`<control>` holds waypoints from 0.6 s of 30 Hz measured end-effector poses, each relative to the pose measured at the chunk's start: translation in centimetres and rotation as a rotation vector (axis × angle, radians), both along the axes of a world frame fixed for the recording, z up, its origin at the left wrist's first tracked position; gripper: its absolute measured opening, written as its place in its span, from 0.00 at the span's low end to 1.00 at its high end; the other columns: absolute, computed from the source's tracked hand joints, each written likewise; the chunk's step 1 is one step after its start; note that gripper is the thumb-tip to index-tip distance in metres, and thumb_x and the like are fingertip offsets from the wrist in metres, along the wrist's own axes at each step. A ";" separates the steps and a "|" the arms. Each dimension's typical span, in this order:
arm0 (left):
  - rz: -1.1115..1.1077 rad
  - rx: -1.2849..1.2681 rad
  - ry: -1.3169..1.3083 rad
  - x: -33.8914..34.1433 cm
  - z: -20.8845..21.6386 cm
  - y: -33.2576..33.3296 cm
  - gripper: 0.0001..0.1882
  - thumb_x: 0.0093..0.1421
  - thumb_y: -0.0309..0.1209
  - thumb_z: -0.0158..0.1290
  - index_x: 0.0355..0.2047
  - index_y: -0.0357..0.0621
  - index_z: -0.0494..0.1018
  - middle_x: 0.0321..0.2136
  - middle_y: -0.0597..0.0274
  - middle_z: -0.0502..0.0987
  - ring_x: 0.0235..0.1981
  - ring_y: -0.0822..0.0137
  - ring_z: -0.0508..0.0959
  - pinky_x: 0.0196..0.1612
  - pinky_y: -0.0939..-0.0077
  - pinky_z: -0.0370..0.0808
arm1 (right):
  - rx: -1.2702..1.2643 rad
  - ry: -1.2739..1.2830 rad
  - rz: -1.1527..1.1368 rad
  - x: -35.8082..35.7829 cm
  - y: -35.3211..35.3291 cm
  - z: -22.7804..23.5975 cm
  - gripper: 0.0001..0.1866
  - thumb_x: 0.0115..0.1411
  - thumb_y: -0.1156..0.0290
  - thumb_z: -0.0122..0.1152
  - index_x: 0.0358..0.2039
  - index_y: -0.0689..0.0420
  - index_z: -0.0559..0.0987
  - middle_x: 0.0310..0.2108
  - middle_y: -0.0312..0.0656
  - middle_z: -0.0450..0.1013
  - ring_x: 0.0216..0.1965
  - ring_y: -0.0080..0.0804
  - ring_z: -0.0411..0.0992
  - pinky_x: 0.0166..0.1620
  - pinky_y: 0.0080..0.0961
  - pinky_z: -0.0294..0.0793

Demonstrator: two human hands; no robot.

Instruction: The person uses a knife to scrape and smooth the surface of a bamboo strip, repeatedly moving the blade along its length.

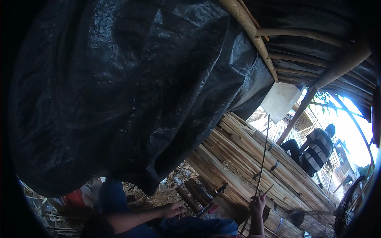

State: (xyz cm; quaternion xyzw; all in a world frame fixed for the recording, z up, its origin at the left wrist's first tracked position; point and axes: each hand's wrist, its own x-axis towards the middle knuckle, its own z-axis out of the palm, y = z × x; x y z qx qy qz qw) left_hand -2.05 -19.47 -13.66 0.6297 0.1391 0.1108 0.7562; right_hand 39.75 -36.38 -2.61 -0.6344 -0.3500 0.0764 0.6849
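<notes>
My right hand (258, 203) is closed around a long thin stick (263, 158), which slants up past the stacked strips and runs down below the fist. A short pale pointed piece (269, 190) with a pinkish part sticks out of the same hand; its kind is unclear. My left hand (174, 210) hovers by my blue-clad knee, fingers curled, and whatever they may hold is too small and dark to make out. Between the hands lies a pink-red object (213, 209), perhaps a handle, beside short dark wooden pieces (194, 192).
Bundled wooden strips (242, 146) are stacked ahead and to the right. A large black plastic sheet (131, 99) hangs at left and centre. Poles (337, 67) hold up the roof. A person in a striped shirt (319, 146) sits farther back. Shavings (178, 174) litter the ground.
</notes>
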 end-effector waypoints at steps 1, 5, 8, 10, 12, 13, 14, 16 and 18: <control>0.002 0.038 -0.001 0.0 1.1 0.1 0.19 0.68 0.43 0.46 0.47 0.38 0.70 0.32 0.61 0.78 0.32 0.72 0.78 0.36 0.78 0.74 | -0.024 -0.292 -0.054 2.4 -2.1 -0.8 0.07 0.60 0.78 0.52 0.30 0.51 0.65 0.21 0.40 0.70 0.14 0.26 0.66 0.13 0.20 0.64; -0.027 0.176 0.082 0.2 2.6 0.7 0.19 0.67 0.44 0.47 0.45 0.40 0.72 0.30 0.62 0.78 0.29 0.73 0.78 0.33 0.78 0.75 | -0.175 0.215 0.020 -0.6 -11.8 7.9 0.08 0.57 0.74 0.58 0.28 0.52 0.67 0.17 0.40 0.69 0.18 0.33 0.71 0.20 0.31 0.71; -0.076 0.278 0.152 1.0 4.8 1.3 0.19 0.66 0.45 0.48 0.44 0.41 0.72 0.30 0.62 0.78 0.30 0.74 0.78 0.34 0.77 0.75 | -0.372 -0.303 -0.343 -2.7 -17.2 11.9 0.07 0.55 0.72 0.61 0.28 0.55 0.70 0.19 0.42 0.70 0.21 0.37 0.72 0.26 0.34 0.71; -0.062 0.530 0.164 1.9 6.3 2.1 0.20 0.66 0.46 0.49 0.45 0.42 0.73 0.29 0.60 0.77 0.32 0.71 0.79 0.36 0.76 0.75 | -0.558 -0.681 -0.585 -4.1 -18.9 14.2 0.08 0.54 0.70 0.63 0.28 0.57 0.73 0.21 0.43 0.71 0.23 0.40 0.72 0.29 0.36 0.71; 0.009 0.751 0.008 2.9 7.7 2.3 0.21 0.64 0.44 0.51 0.46 0.38 0.71 0.29 0.57 0.77 0.33 0.67 0.79 0.38 0.72 0.75 | -0.687 -0.983 -0.778 -5.2 -19.8 15.8 0.09 0.53 0.68 0.65 0.28 0.58 0.75 0.23 0.45 0.73 0.25 0.43 0.72 0.33 0.38 0.72; -0.009 0.737 -0.021 3.7 8.2 2.6 0.23 0.63 0.45 0.52 0.48 0.37 0.69 0.31 0.56 0.76 0.36 0.65 0.78 0.42 0.70 0.74 | -0.732 -1.062 -0.827 -5.4 -19.6 16.2 0.10 0.52 0.67 0.66 0.28 0.59 0.76 0.24 0.45 0.73 0.26 0.45 0.73 0.35 0.40 0.72; -0.017 0.751 -0.040 4.2 9.7 2.0 0.26 0.63 0.46 0.53 0.50 0.36 0.68 0.34 0.54 0.76 0.38 0.63 0.78 0.45 0.68 0.74 | -0.730 -1.082 -0.862 -5.5 -20.1 16.2 0.11 0.52 0.66 0.67 0.28 0.60 0.77 0.25 0.46 0.74 0.27 0.46 0.73 0.37 0.41 0.72; -0.041 0.765 0.013 4.6 11.4 1.3 0.34 0.60 0.46 0.57 0.56 0.34 0.61 0.43 0.49 0.72 0.46 0.56 0.75 0.51 0.64 0.71 | -0.862 -0.916 -0.819 -6.8 -19.5 17.9 0.13 0.51 0.66 0.67 0.32 0.61 0.77 0.28 0.48 0.76 0.32 0.50 0.74 0.38 0.42 0.70; 0.263 1.131 -0.221 5.7 10.4 0.8 0.41 0.57 0.47 0.59 0.61 0.36 0.55 0.53 0.45 0.63 0.55 0.50 0.67 0.57 0.62 0.66 | -0.854 -1.166 -0.817 -7.5 -19.4 18.3 0.13 0.50 0.67 0.66 0.32 0.62 0.77 0.28 0.48 0.76 0.34 0.50 0.75 0.37 0.41 0.70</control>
